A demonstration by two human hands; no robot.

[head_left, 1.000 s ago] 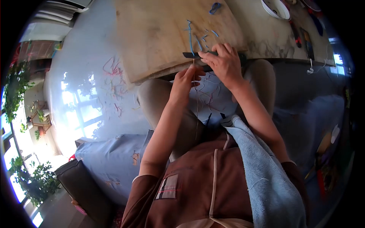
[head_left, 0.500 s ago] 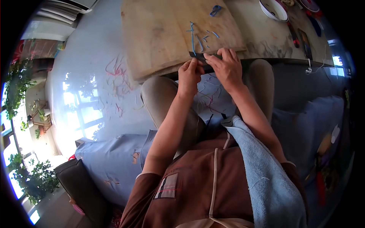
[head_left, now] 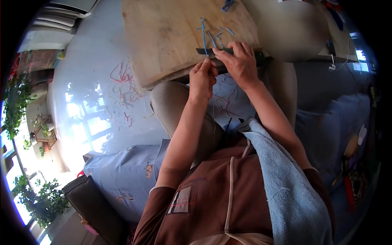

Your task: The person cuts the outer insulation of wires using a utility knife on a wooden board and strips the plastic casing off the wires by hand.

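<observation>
Though thin, bright blue cord (head_left: 204, 37).

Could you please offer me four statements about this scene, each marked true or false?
1. The bare left hand and bare right hand are both near the dark flat strip. True.
2. Thin blue cord pieces lie on the tan wooden board. True.
3. The right hand lies in the lap. False: the right hand touches the strip.
4. A white towel covers the board. False: the light-blue fluffy towel hangs over the brown cloth top.
</observation>
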